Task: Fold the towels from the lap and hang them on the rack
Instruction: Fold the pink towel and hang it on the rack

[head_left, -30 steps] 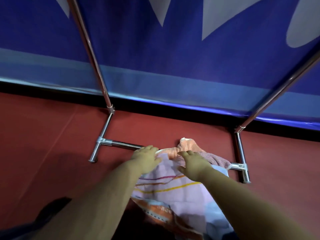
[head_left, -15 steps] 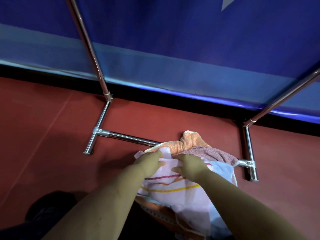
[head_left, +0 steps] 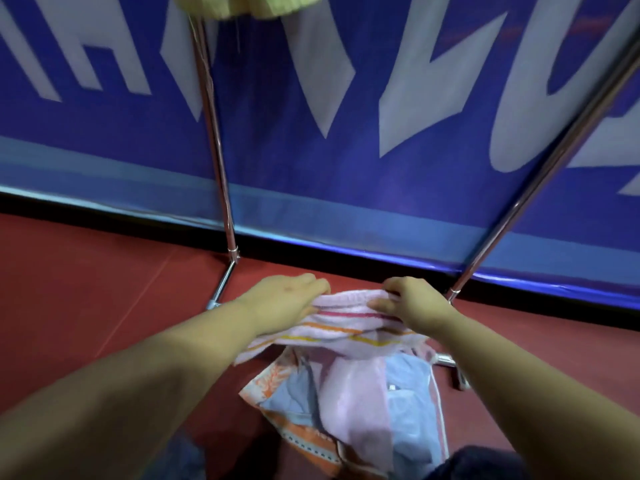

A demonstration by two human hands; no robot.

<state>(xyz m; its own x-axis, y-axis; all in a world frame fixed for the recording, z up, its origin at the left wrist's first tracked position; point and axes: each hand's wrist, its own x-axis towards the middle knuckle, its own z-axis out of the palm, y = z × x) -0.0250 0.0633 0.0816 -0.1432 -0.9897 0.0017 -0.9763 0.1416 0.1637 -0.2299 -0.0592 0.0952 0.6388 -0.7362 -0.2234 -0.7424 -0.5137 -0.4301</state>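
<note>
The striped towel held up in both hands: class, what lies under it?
Under the striped towel lies a pile of towels, pink, blue and orange-patterned. Its far part and the lap beneath are covered.

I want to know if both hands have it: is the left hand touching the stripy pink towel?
Touching. The head view shows the left hand gripping the striped pink towel at its top edge, fingers curled over it.

A pink striped towel [head_left: 346, 323] sits mid-frame above a heap of pastel towels [head_left: 349, 403], between the chrome rack's slanted poles [head_left: 216, 147]; a yellow towel [head_left: 246, 5] hangs top centre.
</note>
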